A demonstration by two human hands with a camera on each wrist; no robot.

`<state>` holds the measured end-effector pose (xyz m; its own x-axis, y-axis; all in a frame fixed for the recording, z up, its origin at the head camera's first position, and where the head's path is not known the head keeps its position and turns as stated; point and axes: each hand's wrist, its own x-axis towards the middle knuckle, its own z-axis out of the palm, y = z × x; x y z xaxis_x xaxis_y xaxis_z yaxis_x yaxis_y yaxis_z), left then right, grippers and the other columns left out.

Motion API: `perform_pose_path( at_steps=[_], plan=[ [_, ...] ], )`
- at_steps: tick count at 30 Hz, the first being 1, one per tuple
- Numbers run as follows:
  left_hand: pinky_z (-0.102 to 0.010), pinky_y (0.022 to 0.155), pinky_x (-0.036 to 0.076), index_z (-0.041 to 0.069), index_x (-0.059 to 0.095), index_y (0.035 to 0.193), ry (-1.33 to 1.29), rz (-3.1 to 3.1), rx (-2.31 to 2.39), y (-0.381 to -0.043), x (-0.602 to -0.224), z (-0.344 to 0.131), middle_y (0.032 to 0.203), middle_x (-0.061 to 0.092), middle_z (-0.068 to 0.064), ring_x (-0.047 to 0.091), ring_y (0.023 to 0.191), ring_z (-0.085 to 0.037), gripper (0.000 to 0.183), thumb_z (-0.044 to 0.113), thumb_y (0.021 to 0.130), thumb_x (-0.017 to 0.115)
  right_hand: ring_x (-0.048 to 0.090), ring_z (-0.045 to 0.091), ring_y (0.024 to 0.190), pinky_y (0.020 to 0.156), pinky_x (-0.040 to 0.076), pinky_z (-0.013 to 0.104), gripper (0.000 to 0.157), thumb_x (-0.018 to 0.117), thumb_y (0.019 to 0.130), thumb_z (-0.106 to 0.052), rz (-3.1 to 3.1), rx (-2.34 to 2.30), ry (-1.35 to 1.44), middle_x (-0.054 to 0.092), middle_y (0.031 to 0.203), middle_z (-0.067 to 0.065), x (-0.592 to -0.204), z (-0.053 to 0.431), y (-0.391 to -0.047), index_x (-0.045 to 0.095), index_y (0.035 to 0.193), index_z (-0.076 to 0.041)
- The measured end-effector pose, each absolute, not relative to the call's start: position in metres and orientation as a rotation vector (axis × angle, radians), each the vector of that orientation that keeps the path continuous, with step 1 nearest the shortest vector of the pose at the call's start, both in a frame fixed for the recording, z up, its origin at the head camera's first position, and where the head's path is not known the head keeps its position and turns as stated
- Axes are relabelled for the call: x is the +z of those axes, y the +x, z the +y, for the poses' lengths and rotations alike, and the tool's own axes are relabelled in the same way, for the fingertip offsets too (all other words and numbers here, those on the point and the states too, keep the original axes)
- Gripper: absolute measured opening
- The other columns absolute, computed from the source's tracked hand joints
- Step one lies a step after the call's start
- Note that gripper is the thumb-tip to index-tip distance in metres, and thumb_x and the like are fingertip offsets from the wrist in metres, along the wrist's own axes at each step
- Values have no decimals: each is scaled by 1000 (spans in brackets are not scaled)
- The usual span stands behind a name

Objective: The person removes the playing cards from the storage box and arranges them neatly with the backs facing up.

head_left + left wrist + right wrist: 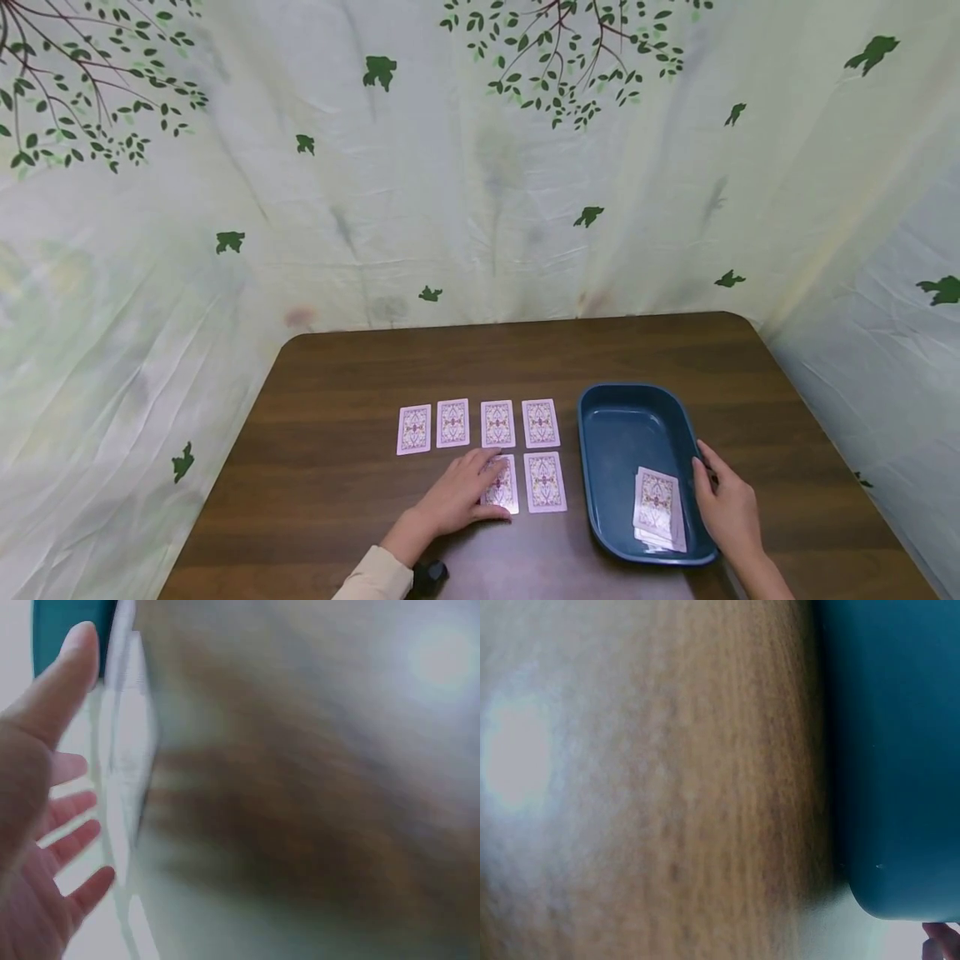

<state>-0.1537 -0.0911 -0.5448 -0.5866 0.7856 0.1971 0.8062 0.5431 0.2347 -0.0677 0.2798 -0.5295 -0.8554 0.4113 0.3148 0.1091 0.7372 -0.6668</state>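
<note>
My left hand [459, 493] is spread over a patterned playing card [502, 492] in the near row, covering its left part; whether the fingertips touch it I cannot tell. In the left wrist view the thumb [56, 690] and fingers stand apart, with nothing between them. To its right lies another face-down card [546, 482]. My right hand [726, 504] grips the right rim of a blue tray [618, 450], its fingers mostly outside. Inside the tray, near the front right, is a loose pile of cards [658, 507]. The right wrist view shows the tray's outer wall [900, 765].
Several face-down cards form a far row, from the leftmost card [414, 430] to the rightmost card [541, 423], beside the tray. All rest on a brown wooden table [330, 467]. A leaf-printed curtain [480, 208] hangs behind and around it.
</note>
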Motion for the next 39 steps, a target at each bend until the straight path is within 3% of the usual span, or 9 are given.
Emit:
perform_pose_path(
  at_steps=[12,39],
  plan=[
    [-34,97,35,6,48,132,-1490,-2516,-508,-157,-508,-43,127,51,-5,46,117,-18,73,56,81,59,58,42,94,73,45,54,33,53,92,-8,-2507,927,-427,58,109,29,-529,279,-68,55,122,5],
    [-19,103,20,9,41,137,-1764,-2556,-484,-144,-500,64,137,41,-3,34,124,-10,74,58,84,52,59,43,91,72,44,55,33,57,90,-6,-2459,930,-375,59,108,27,-529,282,-68,57,120,6]
  ],
)
